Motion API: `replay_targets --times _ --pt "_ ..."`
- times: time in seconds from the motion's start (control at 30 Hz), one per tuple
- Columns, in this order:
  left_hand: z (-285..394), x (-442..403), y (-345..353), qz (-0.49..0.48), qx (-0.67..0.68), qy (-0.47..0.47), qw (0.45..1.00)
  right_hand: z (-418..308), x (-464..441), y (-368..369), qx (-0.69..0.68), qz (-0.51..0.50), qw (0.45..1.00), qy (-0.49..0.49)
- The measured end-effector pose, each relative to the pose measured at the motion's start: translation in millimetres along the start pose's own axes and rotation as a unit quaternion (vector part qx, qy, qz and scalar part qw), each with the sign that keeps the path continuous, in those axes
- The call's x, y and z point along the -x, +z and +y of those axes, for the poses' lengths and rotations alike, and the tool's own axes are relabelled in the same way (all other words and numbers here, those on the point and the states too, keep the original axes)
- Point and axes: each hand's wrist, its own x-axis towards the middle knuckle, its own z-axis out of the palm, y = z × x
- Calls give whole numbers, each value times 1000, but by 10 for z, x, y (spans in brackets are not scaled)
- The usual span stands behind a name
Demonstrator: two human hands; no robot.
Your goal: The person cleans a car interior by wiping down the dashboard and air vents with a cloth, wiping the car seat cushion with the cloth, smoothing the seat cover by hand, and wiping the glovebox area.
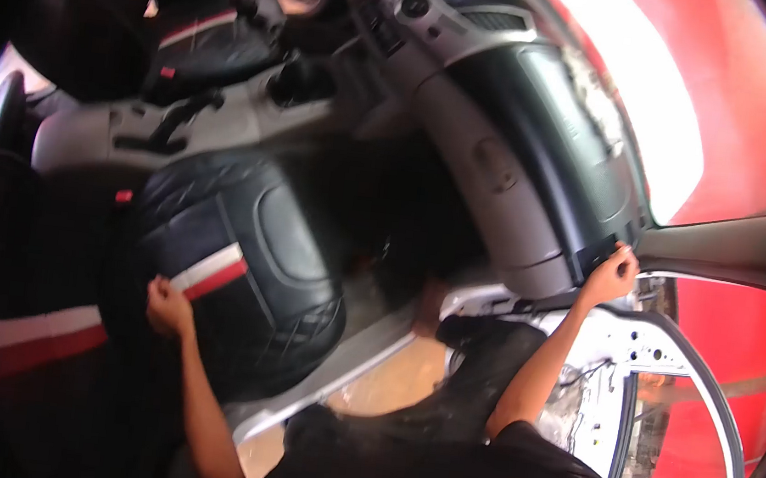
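My left hand (pixel 170 307) is over the black passenger seat (pixel 296 231), beside its white and red stripe; its fingers are closed, and anything between them is too small to name. At the outer end of the dark dashboard (pixel 559 136), near the door opening, my right hand (pixel 615 275) touches the panel's edge with curled fingers. Whether it grips a part there cannot be made out. Below that hand stands the open door (pixel 603 352), with its bare white metal and some wires showing.
The centre console (pixel 88 137) has a handbrake (pixel 172 127) and a gear lever (pixel 299 79). A person in dark clothes (pixel 100 18) is on the far side by the other seat (pixel 207 52). The white door sill (pixel 342 378) runs below the seat.
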Motion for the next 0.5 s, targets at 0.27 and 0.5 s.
replay_targets --times 0.27,0.5 --pt "160 -3 -70 -2 -60 -36 998 147 -9 26 19 -13 1000 4" --pt "166 24 -32 43 -52 -11 998 -261 140 -36 -26 32 999 20"
